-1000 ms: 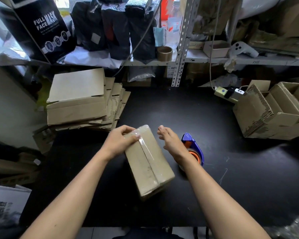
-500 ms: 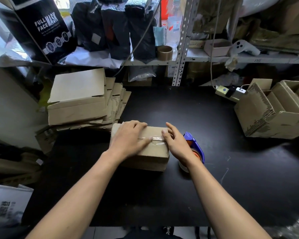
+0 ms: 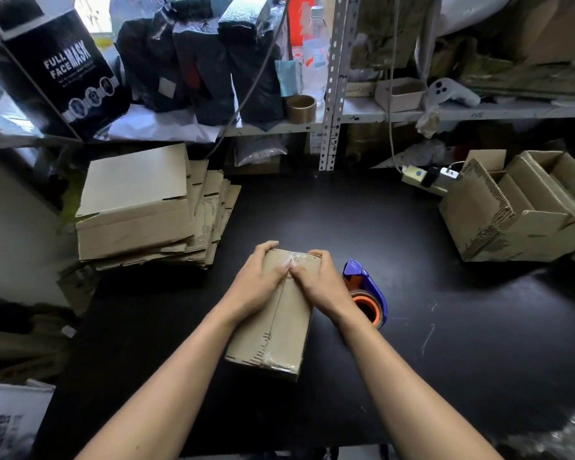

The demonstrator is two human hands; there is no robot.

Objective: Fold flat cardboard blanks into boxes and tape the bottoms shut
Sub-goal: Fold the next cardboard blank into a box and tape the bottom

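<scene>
A folded brown cardboard box (image 3: 279, 330) lies on the black table (image 3: 462, 327) with its long side pointing toward me. Clear tape runs along its centre seam. My left hand (image 3: 259, 280) and my right hand (image 3: 319, 283) both hold the box's far end. The fingers curl over the far edge and the thumbs meet on the tape at the seam. A blue and orange tape dispenser (image 3: 369, 293) stands just right of my right wrist. A stack of flat cardboard blanks (image 3: 140, 207) sits at the back left.
Several assembled boxes (image 3: 518, 210) lean together at the right edge of the table. A metal shelf (image 3: 332, 81) behind holds black bags, a mask carton, a tape roll core and a power strip with a cable. More cardboard lies on the floor at left.
The box has turned from lying crosswise to lying lengthwise toward me. Both hands have shifted to its far end, thumbs together on the tape.
</scene>
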